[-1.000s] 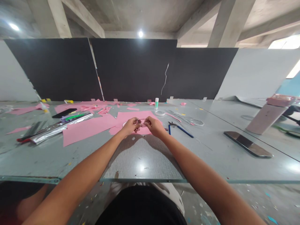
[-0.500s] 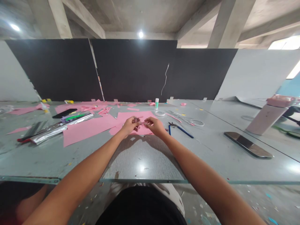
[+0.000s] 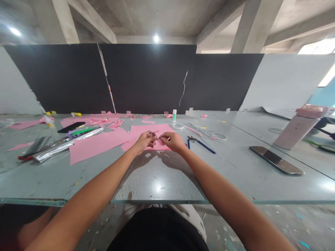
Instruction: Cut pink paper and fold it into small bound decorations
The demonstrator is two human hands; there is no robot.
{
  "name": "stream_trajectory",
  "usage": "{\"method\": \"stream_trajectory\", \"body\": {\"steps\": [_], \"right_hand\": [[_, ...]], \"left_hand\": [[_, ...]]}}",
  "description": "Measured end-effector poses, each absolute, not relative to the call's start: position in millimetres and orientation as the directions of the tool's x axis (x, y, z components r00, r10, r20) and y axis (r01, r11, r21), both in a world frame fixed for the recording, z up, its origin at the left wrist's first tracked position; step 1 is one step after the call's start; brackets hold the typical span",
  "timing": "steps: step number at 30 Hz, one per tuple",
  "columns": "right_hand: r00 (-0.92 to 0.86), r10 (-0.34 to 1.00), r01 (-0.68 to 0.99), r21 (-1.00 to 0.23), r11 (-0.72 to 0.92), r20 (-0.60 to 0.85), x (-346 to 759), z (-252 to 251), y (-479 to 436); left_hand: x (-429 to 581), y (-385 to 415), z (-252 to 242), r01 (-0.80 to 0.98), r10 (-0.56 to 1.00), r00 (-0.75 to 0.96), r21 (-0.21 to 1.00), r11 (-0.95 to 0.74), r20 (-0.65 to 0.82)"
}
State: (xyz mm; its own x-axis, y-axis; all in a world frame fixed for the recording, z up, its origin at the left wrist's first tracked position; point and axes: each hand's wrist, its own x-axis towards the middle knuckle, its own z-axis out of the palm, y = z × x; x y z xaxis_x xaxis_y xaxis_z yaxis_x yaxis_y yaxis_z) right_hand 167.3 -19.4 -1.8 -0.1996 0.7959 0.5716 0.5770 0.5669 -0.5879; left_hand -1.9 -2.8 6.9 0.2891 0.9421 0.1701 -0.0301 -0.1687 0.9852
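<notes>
My left hand (image 3: 144, 142) is closed in a pinch on a small piece of pink paper (image 3: 157, 138) above a pink sheet (image 3: 137, 130). Something thin and metallic shows at its fingers, too small to name. Against the same small piece, my right hand (image 3: 170, 140) presses thumb and fingertips together. The two hands almost meet, and their fingers partly hide the paper. Just right of my right hand lie blue-handled pliers (image 3: 202, 144), jaws toward the hands. Behind it are a roll of clear tape (image 3: 178, 127) and an upright glue stick (image 3: 174, 115).
Pink sheets (image 3: 96, 148) and scraps spread to the left, beside a silver foil roll (image 3: 65, 144) and a dark phone (image 3: 71, 127). Thin wire (image 3: 220, 136) lies right of the tape. Farther right are another phone (image 3: 276, 160) and a pink bottle (image 3: 294, 130). A black panel (image 3: 149, 76) backs the table.
My right fingertips have shifted slightly left, closer to my left fingers. The whole view has moved a little; the things on the table stay in place.
</notes>
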Motion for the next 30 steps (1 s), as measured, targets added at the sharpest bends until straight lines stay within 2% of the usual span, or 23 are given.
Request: {"method": "stream_trajectory", "body": {"steps": [7, 15, 22, 30], "right_hand": [[-0.167, 0.826, 0.62, -0.594, 0.513, 0.538, 164, 0, -20], [-0.141, 0.859, 0.574, -0.666, 0.476, 0.492, 163, -3, -17], [-0.192, 0.86, 0.759, -0.483, 0.435, 0.472, 165, 6, -25], [-0.283, 0.866, 0.84, -0.329, 0.431, 0.412, 161, 10, -29]], "left_hand": [[-1, -3, 7, 0.064, 0.906, 0.31, 0.944, -0.322, 0.288], [0, -5, 8, 0.068, 0.907, 0.307, 0.944, -0.322, 0.288], [0, -3, 5, -0.001, 0.892, 0.338, 0.948, -0.318, 0.3], [1, -1, 4, 0.042, 0.89, 0.336, 0.939, -0.341, 0.308]]}}
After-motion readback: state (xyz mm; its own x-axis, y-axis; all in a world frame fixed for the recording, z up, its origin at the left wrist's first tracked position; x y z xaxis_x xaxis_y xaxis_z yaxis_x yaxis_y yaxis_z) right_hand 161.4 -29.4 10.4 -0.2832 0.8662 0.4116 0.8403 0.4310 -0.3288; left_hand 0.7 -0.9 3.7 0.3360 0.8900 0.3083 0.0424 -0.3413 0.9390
